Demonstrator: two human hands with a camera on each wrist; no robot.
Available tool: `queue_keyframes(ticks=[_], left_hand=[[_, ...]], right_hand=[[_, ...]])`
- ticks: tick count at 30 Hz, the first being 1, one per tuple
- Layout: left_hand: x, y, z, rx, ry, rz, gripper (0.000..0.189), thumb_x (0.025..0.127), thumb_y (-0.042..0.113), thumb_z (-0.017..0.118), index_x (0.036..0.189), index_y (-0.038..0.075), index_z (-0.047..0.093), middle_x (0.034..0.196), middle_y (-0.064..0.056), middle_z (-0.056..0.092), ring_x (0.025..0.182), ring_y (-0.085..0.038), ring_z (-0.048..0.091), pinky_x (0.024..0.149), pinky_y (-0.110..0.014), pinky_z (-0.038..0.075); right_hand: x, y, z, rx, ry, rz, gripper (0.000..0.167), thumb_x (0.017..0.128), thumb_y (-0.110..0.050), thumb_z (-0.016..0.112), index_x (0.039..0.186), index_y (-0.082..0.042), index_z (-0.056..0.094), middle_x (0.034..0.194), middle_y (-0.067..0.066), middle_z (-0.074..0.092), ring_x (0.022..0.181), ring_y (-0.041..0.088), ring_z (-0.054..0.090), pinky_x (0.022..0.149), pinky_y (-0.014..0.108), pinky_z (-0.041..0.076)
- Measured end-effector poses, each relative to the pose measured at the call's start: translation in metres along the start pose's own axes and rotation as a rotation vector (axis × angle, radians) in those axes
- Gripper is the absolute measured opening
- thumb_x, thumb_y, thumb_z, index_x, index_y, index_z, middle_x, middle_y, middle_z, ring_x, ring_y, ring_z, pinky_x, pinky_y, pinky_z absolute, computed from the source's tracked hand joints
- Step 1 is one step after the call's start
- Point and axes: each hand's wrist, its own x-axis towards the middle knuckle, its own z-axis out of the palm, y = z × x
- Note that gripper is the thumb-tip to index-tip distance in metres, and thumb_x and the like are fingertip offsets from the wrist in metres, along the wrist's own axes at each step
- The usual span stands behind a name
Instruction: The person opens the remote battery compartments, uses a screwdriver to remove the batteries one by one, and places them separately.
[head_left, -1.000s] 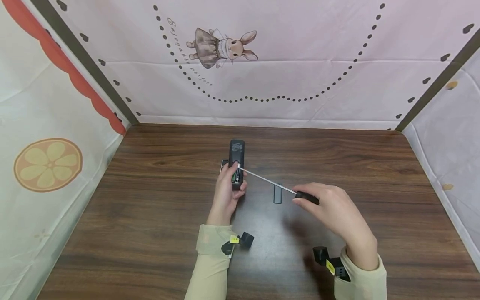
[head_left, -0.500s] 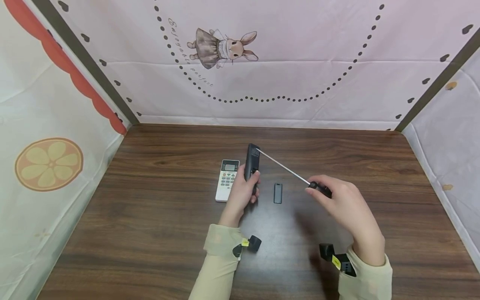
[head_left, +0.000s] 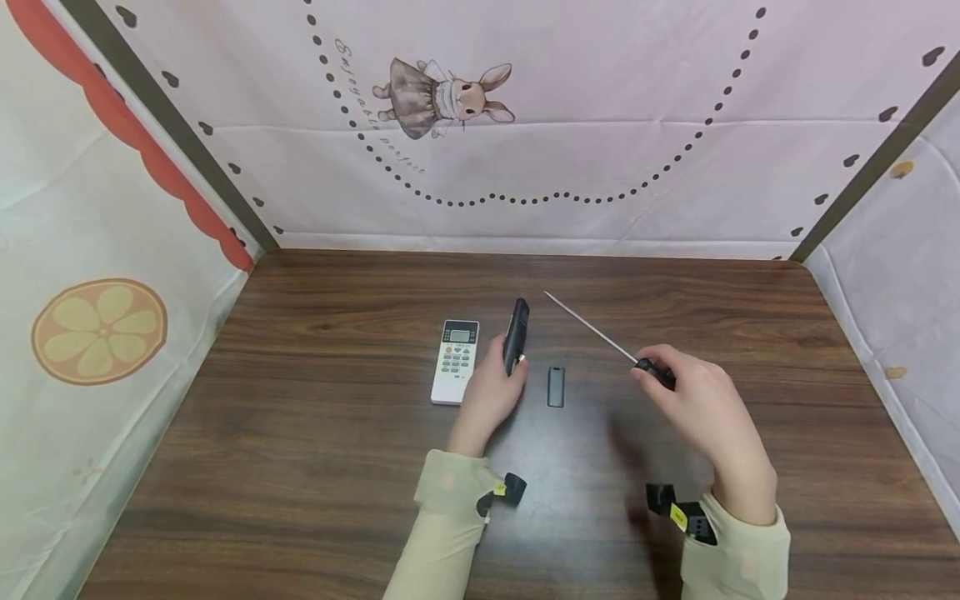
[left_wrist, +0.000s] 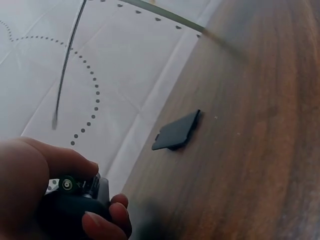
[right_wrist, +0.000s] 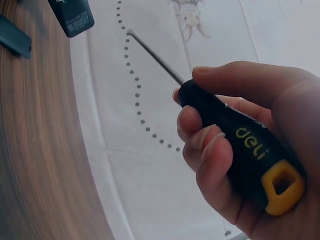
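Note:
My left hand grips a black remote control, turned nearly edge-on in the head view. In the left wrist view a green battery shows at its uncovered back, with the thumb over the batteries. My right hand holds a screwdriver by its black handle, which has a yellow end. The screwdriver's tip points toward the back left, apart from the remote. On the table between the hands lies a small dark battery cover.
A white remote control with a small screen lies face up left of the left hand, which partly covers its edge. The wooden table meets patterned cloth walls at the back and sides.
The screwdriver tip has left the battery bay and drawn back to the right. My left hand has moved right and rolled the black remote edge-on, uncovering the white remote.

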Motion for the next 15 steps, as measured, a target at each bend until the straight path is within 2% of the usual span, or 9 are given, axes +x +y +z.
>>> queue_keyframes(ticks=[3, 6, 10, 15], left_hand=[[-0.001, 0.0, 0.002, 0.067, 0.018, 0.026, 0.053, 0.087, 0.028, 0.052, 0.134, 0.013, 0.033, 0.108, -0.012, 0.059, 0.086, -0.023, 0.057, 0.067, -0.038, 0.045], [-0.003, 0.001, 0.006, 0.137, 0.041, 0.058, 0.053, 0.087, 0.027, 0.052, 0.134, 0.011, 0.034, 0.106, -0.012, 0.059, 0.088, -0.024, 0.058, 0.068, -0.038, 0.046], [-0.006, 0.005, 0.013, 0.248, 0.063, 0.084, 0.052, 0.086, 0.028, 0.053, 0.133, 0.013, 0.035, 0.099, -0.01, 0.059, 0.08, -0.025, 0.059, 0.06, -0.037, 0.046], [-0.009, 0.009, 0.017, 0.323, 0.067, 0.098, 0.055, 0.085, 0.028, 0.055, 0.134, 0.015, 0.035, 0.095, -0.01, 0.057, 0.072, -0.026, 0.058, 0.052, -0.036, 0.045]], right_hand=[[0.001, 0.006, -0.001, -0.01, -0.028, 0.054, 0.023, 0.088, -0.03, 0.053, 0.105, -0.016, 0.06, 0.08, -0.001, 0.06, 0.067, 0.017, 0.05, 0.06, 0.033, 0.037], [0.002, 0.014, 0.0, 0.004, -0.089, 0.117, 0.025, 0.089, -0.028, 0.051, 0.109, -0.014, 0.058, 0.083, 0.002, 0.059, 0.062, 0.014, 0.053, 0.058, 0.032, 0.039], [0.004, 0.024, 0.003, 0.055, -0.184, 0.2, 0.03, 0.091, -0.03, 0.047, 0.114, -0.012, 0.054, 0.088, 0.005, 0.058, 0.054, 0.01, 0.055, 0.054, 0.029, 0.043], [0.005, 0.033, 0.007, 0.085, -0.214, 0.238, 0.032, 0.092, -0.029, 0.047, 0.116, -0.009, 0.052, 0.091, 0.007, 0.057, 0.054, 0.011, 0.056, 0.054, 0.029, 0.044]])
